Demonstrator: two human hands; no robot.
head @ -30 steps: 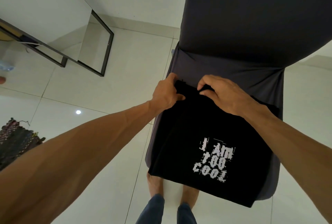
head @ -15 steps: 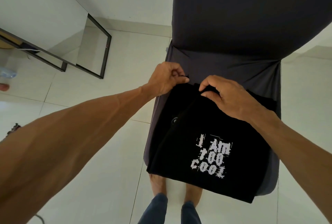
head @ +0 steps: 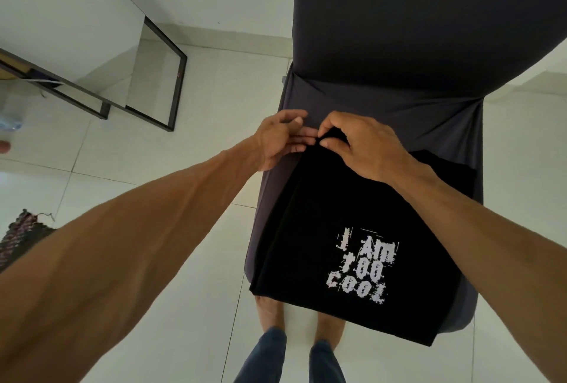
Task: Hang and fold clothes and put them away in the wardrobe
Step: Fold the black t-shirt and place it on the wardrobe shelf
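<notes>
Two hands meet at the far edge of a black shirt [head: 306,223]. The right hand [head: 365,146] pinches the fabric between thumb and forefinger, apparently to pin a fold. The left hand [head: 280,137], fingers straight, touches the same spot. Partly folded, print up, the shirt lies on a grey-covered chair [head: 383,106], seemingly serving as a folding surface.

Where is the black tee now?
Head view, centre-right: the tee lies on the grey chair, right hand pinching its far edge, left hand beside.
</notes>
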